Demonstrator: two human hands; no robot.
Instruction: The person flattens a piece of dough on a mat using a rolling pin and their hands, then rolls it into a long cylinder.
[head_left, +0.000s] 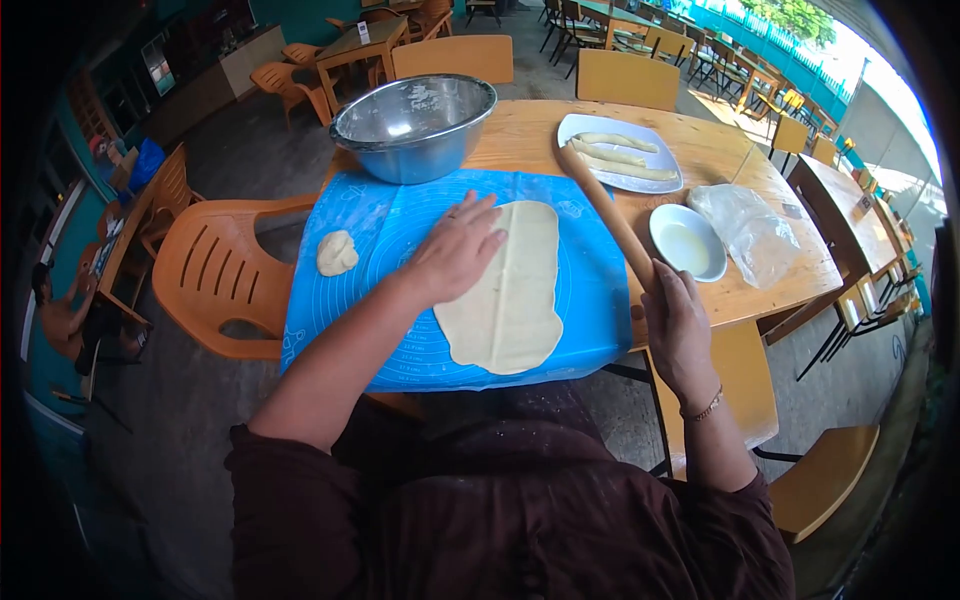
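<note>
A flat, rolled-out sheet of dough (pixel 510 290) lies on a blue baking mat (pixel 590 320) printed with rings and measurements. My left hand (pixel 458 248) rests over the sheet's left edge, palm down with its fingers stretched out. In my right hand (pixel 680 325) is a wooden rolling pin (pixel 615 215), gripped at its near end and slanting up to the left, beside the mat's right edge. To the left of my left hand, a small lump of dough (pixel 337 253) sits on the mat.
A steel mixing bowl (pixel 415 125) stands at the mat's far edge. Rolled dough strips lie on a white plate (pixel 655 180) at the back right. Nearer are a small white bowl (pixel 688 243) and a clear plastic bag (pixel 750 230). An orange chair (pixel 225 275) flanks the table; a person sits far left.
</note>
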